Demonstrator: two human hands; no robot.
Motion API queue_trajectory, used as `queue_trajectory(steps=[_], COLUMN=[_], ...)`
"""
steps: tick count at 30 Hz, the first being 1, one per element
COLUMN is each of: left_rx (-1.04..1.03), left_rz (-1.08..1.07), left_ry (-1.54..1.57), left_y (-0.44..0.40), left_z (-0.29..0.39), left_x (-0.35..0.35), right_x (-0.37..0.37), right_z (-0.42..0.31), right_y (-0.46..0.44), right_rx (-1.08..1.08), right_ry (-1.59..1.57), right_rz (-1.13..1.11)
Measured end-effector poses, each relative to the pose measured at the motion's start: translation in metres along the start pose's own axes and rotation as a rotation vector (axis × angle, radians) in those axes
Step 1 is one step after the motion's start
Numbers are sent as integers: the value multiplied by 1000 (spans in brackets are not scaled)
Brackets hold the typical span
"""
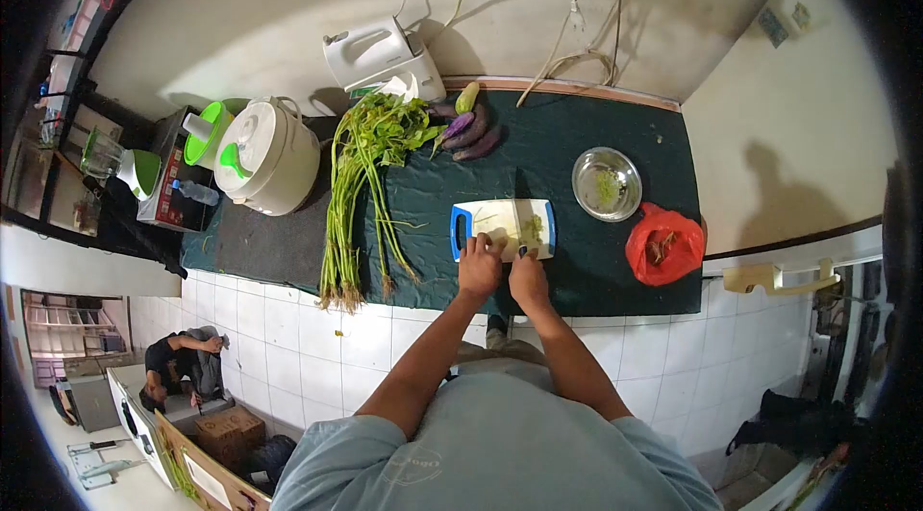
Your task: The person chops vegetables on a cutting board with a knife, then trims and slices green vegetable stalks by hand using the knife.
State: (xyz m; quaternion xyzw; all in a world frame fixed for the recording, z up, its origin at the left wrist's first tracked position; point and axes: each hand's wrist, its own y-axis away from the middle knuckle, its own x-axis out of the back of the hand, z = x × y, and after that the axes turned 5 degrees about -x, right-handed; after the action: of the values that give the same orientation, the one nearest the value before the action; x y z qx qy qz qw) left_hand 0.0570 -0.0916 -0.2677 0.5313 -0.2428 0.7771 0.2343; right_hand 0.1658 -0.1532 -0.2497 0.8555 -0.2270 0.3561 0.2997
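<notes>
A white cutting board with a blue edge (461, 233) lies near the front of the green-covered table. My left hand (480, 265) rests at its front left part, fingers bent together; what they press on is too small to name. Just right of it, my right hand (528, 280) is closed round the dark handle of a knife (519, 214), whose blade points away from me across the board. Small chopped green pieces (535, 228) lie right of the blade. Behind and right of the board stands a metal bowl (607, 184) with chopped green bits inside.
Leafy green stalks (358, 194) lie left of the board, purple eggplants (471, 133) behind it. A red plastic bag (664, 244) is at the right. Further left stand a white rice cooker (267, 157) and mixer (385, 57). A person (183, 367) sits far left.
</notes>
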Motion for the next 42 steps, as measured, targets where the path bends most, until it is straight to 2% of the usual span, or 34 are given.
queue_trajectory(steps=[7, 10, 13, 15, 22, 25, 31, 36, 42], left_rx=[14, 7, 11, 36, 43, 57, 58, 47, 71], left_rz=[-27, -36, -29, -37, -30, -47, -46, -49, -32], left_ry=[5, -17, -8, -3, 18, 18, 23, -11, 18], left_y=[0, 1, 1, 0, -2, -2, -3, 0, -1], left_z=[1, 2, 8, 9, 5, 7, 0, 4, 5], left_x=[3, 4, 8, 8, 1, 2, -7, 2, 1], right_x=[3, 12, -1, 3, -7, -12, -2, -2, 1], right_z=[-1, -13, -3, -4, 0, 4, -4, -5, -8], right_y=[-20, 1, -5, -20, -10, -7, -21, 3, -17], right_rx=[79, 14, -11, 110, 28, 27, 137, 10, 60], right_ry=[87, 32, 42, 37, 59, 31, 120, 49, 84], right_rz=[-43, -79, 25, -37, -49, 19, -18, -31, -14])
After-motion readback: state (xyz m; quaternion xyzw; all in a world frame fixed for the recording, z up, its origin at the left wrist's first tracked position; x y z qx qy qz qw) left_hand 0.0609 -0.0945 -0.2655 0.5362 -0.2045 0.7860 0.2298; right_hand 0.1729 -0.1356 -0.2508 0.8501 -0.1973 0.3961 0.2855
